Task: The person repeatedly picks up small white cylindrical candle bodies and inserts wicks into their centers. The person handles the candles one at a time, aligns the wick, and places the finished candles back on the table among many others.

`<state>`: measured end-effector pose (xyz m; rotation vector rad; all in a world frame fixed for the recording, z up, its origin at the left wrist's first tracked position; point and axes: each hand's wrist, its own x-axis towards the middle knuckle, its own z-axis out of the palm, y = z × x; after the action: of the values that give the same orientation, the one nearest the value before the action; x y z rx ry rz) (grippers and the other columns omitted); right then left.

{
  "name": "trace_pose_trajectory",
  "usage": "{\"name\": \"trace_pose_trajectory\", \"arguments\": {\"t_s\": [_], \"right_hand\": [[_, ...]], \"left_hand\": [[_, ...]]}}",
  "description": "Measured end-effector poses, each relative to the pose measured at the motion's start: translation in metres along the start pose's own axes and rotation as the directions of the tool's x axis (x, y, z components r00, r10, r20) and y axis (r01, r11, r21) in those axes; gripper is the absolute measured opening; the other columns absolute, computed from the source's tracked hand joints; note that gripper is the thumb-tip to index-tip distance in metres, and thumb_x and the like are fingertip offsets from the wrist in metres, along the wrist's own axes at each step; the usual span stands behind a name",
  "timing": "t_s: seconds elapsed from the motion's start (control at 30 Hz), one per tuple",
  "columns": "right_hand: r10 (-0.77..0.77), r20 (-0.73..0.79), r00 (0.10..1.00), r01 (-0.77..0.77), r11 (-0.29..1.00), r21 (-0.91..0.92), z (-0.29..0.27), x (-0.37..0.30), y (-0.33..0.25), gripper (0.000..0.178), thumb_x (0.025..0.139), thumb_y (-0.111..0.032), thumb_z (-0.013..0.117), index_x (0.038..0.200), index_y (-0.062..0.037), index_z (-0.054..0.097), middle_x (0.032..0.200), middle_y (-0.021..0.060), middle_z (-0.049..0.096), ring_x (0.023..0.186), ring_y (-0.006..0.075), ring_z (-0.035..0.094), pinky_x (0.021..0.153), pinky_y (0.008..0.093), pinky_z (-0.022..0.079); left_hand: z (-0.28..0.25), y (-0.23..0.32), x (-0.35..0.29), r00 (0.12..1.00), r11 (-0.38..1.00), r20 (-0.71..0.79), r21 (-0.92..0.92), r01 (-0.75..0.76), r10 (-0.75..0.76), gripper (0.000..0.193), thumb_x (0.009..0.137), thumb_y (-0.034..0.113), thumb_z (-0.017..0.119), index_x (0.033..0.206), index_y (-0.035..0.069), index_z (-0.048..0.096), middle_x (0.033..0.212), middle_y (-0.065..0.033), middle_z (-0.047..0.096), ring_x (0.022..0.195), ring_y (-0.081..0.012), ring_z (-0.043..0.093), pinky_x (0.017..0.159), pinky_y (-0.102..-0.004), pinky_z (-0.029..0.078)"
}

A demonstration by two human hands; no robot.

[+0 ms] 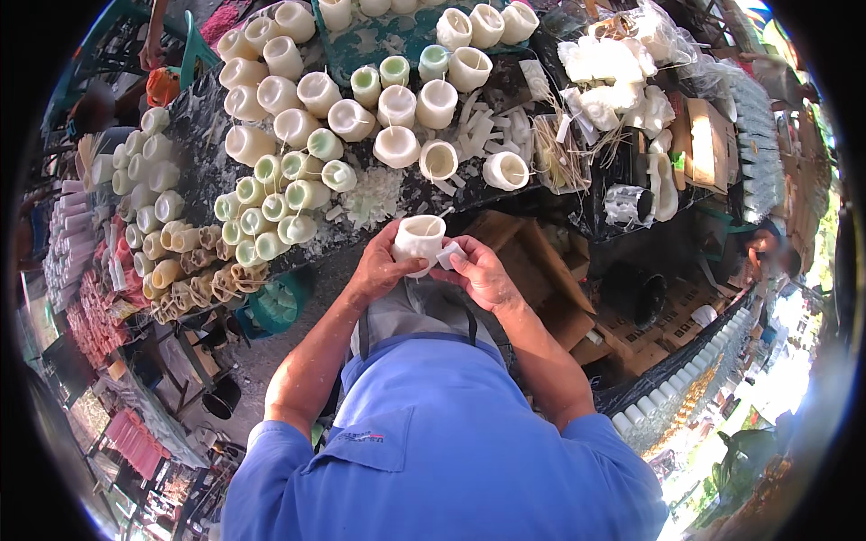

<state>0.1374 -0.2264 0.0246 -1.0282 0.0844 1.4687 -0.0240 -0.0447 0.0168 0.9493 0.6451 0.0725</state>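
Observation:
My left hand [377, 270] is closed round the side of a white, cup-shaped wax candle [420, 233], held upright in front of my body at the table's near edge. A thin wick shows at its hollow top. In my right hand [487, 276], fingers and thumb pinch a small whitish flat piece [447, 256] against the candle's lower right side; its material is unclear. Beyond the hands, several similar cream candles [397, 147] with wicks stand on the table. Smaller pale-green candles [307, 195] are grouped to the left.
Wax shavings [370, 197] and white wax strips [492, 129] litter the dark table [194, 126]. White wax chunks [604, 68] lie at the far right. Below the edge are an open cardboard box [532, 279] and a black bucket [634, 293]. Other people's hands show at both sides.

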Motion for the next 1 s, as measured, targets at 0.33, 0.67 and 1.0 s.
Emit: {"name": "trace_pose_trajectory", "arguments": {"t_s": [0.33,0.67,1.0], "right_hand": [[-0.289,-0.063,0.955,0.238,0.878,-0.416,-0.024,0.073,0.001,0.024,0.108,-0.005,0.069,0.131,0.0021,0.065,0.124,0.011,0.069,0.114,0.0182,0.07,0.1,0.037,0.066],[-0.368,-0.137,0.92,0.191,0.723,-0.664,-0.001,0.057,-0.006,0.026,0.104,-0.004,0.071,0.128,0.001,0.064,0.113,0.0108,0.074,0.094,0.0156,0.074,0.083,0.0306,0.064],[-0.748,0.307,0.589,0.413,-0.048,-0.91,0.04,0.029,-0.023,0.028,0.091,0.001,0.078,0.118,-0.0018,0.068,0.105,0.0168,0.077,0.095,0.0348,0.076,0.084,0.0436,0.061]], "left_hand": [[-0.024,-0.02,0.07,0.887,0.518,-0.017,0.817,-0.253,0.461,0.086,0.076,0.004,0.093,0.153,0.006,0.055,0.152,-0.0214,0.061,0.14,-0.043,0.06,0.116,-0.0487,0.05],[-0.002,0.037,0.023,0.819,0.244,0.069,0.937,-0.249,0.569,0.051,0.085,0.018,0.084,0.133,0.007,0.07,0.13,-0.017,0.065,0.122,-0.0386,0.06,0.107,-0.0482,0.049],[-0.018,0.076,0.088,0.951,0.333,0.157,0.911,-0.244,0.267,0.019,0.092,0.017,0.067,0.098,0.002,0.076,0.092,-0.018,0.074,0.091,-0.0376,0.071,0.083,-0.0513,0.056]]}}
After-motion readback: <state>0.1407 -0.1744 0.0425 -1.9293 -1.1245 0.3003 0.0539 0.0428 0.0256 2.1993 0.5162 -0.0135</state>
